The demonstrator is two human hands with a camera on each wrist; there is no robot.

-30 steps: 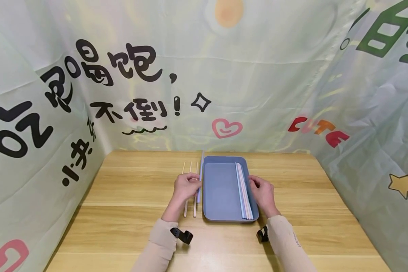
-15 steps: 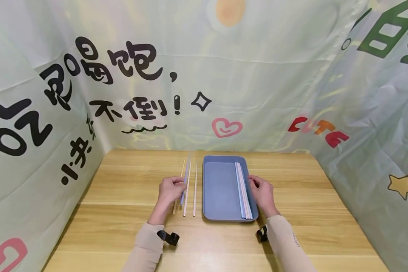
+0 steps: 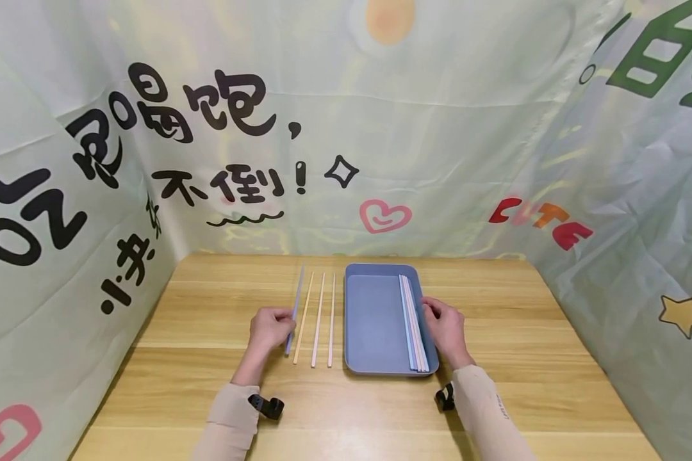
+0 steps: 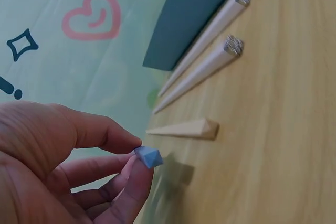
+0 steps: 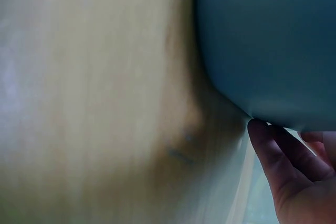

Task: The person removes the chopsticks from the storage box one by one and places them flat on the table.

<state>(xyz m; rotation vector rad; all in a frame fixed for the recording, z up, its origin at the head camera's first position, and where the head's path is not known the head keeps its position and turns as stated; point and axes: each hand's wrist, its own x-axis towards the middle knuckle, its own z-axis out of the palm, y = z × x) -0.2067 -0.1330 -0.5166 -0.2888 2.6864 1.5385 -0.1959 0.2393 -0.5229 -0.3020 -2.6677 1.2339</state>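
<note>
The left hand (image 3: pixel 271 328) pinches the blue chopstick (image 3: pixel 298 293) at nine o'clock from the yellow chopstick (image 3: pixel 304 320). To lay it well, I'd match that neighbour's slant, just past twelve. The right hand (image 3: pixel 445 328) touches the tray (image 3: pixel 375 320) at three o'clock; whether its fingers grip, I cannot tell. Only the left wrist view shows the held end's shadow on the tabletop (image 4: pixel 278 129); only the head view, the bundled chopsticks (image 3: pixel 413 323).

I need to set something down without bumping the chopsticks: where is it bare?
Bare: the table left of the left hand, right of the right hand, and in front of the tray between the sleeves. The tray's left half too. Crowded: from left hand to tray, where chopsticks lie, and the tray's right side, holding a chopstick bundle.
</note>
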